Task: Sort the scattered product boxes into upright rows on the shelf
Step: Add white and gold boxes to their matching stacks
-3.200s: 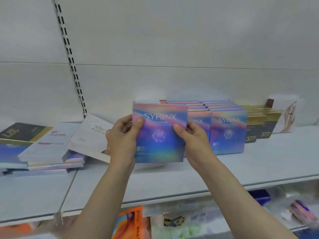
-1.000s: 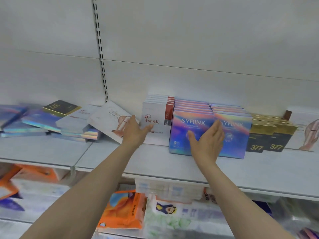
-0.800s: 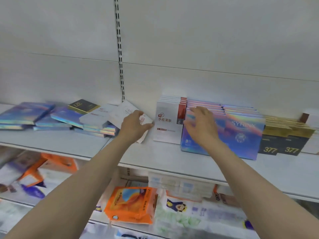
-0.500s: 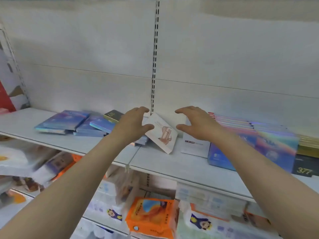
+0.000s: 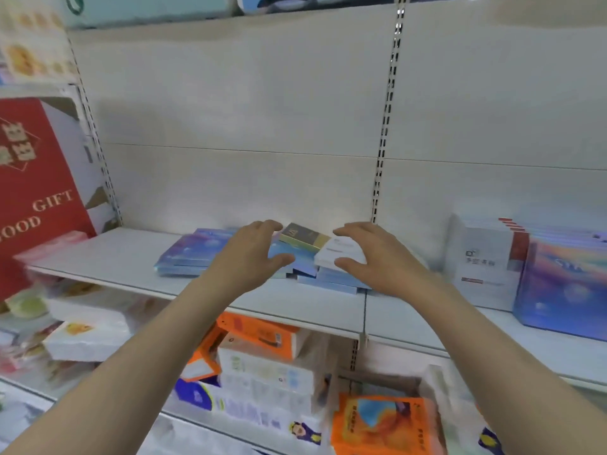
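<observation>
Left hand (image 5: 251,254): centre of frame, fingers spread and loosely curved, thumb apart, holding nothing; poised over the flat pile, contact with it unclear through the blur.
Right hand (image 5: 371,254): just right of centre, same wide claw shape, holding nothing; thumb tip near the edge of the white box.
Scattered pile (image 5: 325,279): lying flat on the shelf (image 5: 108,257) between and under both hands; iridescent blue boxes overlapping at angles.
Black and gold box (image 5: 303,237): on top of the pile, flat, showing in the gap between the hands.
White box (image 5: 340,254): flat, just right of the black and gold one, atop blue boxes.
Upright rows: right of frame; white and red boxes (image 5: 483,257) standing on edge, iridescent SYRINX-type boxes (image 5: 565,284) just beside them, further right.
Red gift box (image 5: 33,192): left edge of frame, upright, lettered GOOD GIFT.
Lower shelf: orange packs (image 5: 377,421) and white packets, bottom centre, blurred.
</observation>
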